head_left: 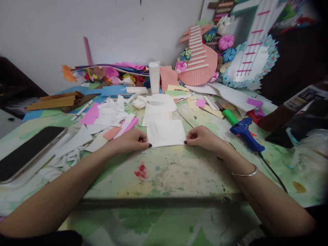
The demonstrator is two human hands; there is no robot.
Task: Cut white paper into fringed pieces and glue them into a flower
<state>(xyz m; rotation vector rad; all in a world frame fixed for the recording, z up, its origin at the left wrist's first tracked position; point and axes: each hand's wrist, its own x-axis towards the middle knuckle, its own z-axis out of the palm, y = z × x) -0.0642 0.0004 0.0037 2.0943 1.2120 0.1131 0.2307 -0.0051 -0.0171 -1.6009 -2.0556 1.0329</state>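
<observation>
A sheet of white paper [166, 132] lies on the table in front of me, its near edge looking folded or rolled. My left hand [133, 140] pinches the near left corner between thumb and fingers. At the near right corner my right hand [201, 137] pinches the same edge; silver bangles circle that wrist. Beyond the sheet lies more white paper [160, 104], partly overlapped by it. A thin wooden stick [186, 118] rests just behind my right hand. Pink and white paper strips [128, 124] lie close behind my left hand.
A phone [29, 150] lies at the left. White paper scraps [74, 140] spread beside it. On the right are a blue hot glue gun [247, 133] with a cord and a green-handled tool [229, 116]. A white cup [154, 78] and paper instruments [202, 63] stand at the back.
</observation>
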